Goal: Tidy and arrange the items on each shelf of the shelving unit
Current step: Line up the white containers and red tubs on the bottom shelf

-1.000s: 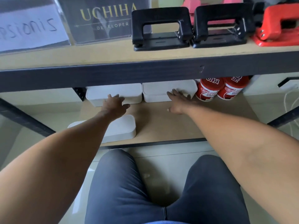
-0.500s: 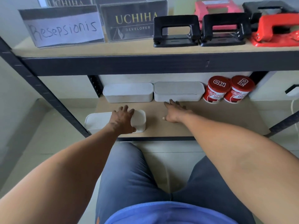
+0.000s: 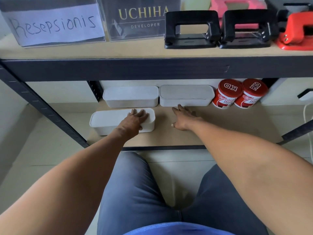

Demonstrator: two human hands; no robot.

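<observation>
Our left hand [image 3: 135, 119] has dropped from the back boxes [image 3: 131, 96] onto the front box [image 3: 108, 120], fingers spread flat, ready to align it; right hand [image 3: 183, 118] stays open on the shelf [image 3: 228, 126].

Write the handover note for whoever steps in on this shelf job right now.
Left hand: lies on top of the front white box, at its right end, thumb down its near side; whether it grips is unclear.
Right hand: open, flat on the lower shelf, fingertips near the right back white box.
Lower shelf: left back white box and the right one side by side at the back, two red KD tubs to their right.
Upper shelf: two signs and the hole punches in rows.
Done: back row lined up.
Left: place the front box, which sits alone near the front left.
</observation>
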